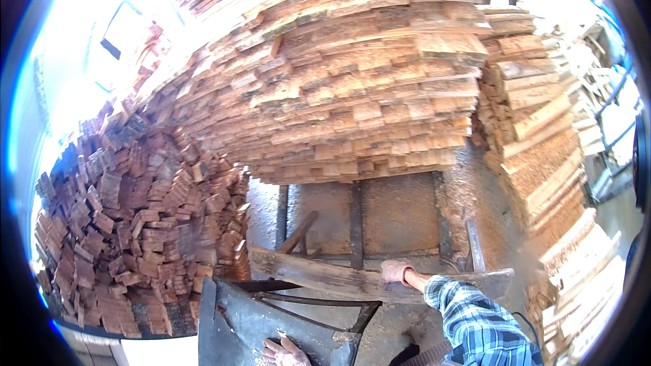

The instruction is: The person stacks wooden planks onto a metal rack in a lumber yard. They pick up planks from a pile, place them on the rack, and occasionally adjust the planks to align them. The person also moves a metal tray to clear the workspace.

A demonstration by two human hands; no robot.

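My left hand [286,352] lies with its fingers apart on a dark metal tabletop [247,322] dusted with sawdust, at the lower edge of the view. My right arm, in a blue checked sleeve, reaches forward. At its end my right hand [395,273], apparently gloved, is closed over the upper edge of a long weathered wooden board [319,278]. Its fingertips are partly hidden. The board runs crosswise beyond the metal tabletop, with dark metal bars around it.
A high stack of sawn planks [366,95] stands ahead. At left is a heap of short wood pieces [149,224]. More boards [536,108] are piled along the right. Upright metal bars [356,224] rise below the stack, and sawdust covers the ground [481,196].
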